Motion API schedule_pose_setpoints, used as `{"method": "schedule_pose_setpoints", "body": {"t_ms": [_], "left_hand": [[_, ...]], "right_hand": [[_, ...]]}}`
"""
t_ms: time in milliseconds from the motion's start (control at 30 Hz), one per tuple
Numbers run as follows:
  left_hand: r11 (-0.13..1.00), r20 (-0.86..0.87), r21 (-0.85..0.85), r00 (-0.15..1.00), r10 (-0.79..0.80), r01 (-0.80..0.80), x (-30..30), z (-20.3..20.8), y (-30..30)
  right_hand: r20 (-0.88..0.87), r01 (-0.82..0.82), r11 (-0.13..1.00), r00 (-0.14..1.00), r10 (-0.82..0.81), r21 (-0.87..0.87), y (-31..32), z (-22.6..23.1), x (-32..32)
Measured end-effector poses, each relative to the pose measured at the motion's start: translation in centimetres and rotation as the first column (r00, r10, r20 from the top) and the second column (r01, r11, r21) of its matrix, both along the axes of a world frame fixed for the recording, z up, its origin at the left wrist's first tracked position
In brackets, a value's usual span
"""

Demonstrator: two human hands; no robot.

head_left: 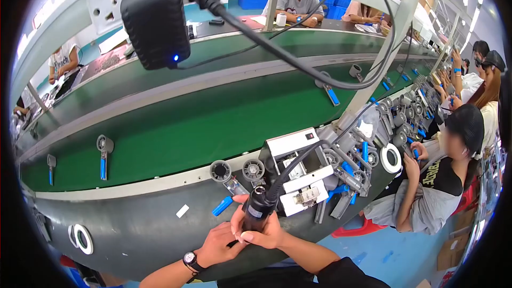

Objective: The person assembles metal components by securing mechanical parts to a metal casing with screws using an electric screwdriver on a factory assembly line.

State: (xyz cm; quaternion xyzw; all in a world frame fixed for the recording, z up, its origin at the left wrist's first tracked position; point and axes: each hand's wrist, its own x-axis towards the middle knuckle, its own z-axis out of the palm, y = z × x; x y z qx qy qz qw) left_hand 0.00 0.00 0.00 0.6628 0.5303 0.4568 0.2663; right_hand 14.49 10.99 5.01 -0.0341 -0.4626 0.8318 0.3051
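My right hand [268,231] is wrapped round a black corded electric screwdriver [257,214], held upright above the near edge of the dark worktable [144,229]. Its thick cable runs up and to the right. Close against the lower end of the screwdriver, my left hand [216,242] has its fingers curled; what they grip is hidden. Just beyond my hands lie two grey round fan heads [220,170] with open handles, and a blue cylinder [222,206] sits beside them. A white boxy machine [285,144] with metal fittings stands to the right of the screwdriver.
A green conveyor belt [176,133] carries spaced fan units [104,149]. Fan parts pile up at right [408,112], near a seated co-worker [432,192]. White rings [391,158] lie at both sides. A black power adapter [154,24] and cables hang overhead from a socket rail.
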Motion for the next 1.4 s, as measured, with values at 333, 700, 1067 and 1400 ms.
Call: {"method": "schedule_pose_setpoints", "body": {"t_ms": [333, 700, 1067, 1400], "left_hand": [[0.994, 0.033, 0.102, 0.999, -0.040, 0.037, -0.6, 2.3, 1.4], [0.961, 0.145, 0.253, 0.986, 0.077, -0.112, -0.4, 0.0, 0.0], [0.953, 0.154, 0.271, 0.983, 0.097, -0.137, 0.8, -0.2, 0.0], [0.971, 0.243, 0.160, 0.961, 0.136, -0.178, 1.1, -0.7, 0.2]], "right_hand": [[-0.040, 0.043, 0.995, 0.998, -0.040, 0.089, 0.8, -1.0, 0.1], [-0.114, -0.120, 0.957, 0.989, 0.092, -0.265, 0.7, -2.8, -0.8], [-0.060, -0.161, 0.900, 0.987, 0.150, -0.405, 1.9, -3.7, -1.2], [0.075, -0.072, 0.846, 0.989, 0.131, -0.528, 2.1, -5.5, -1.1]]}}
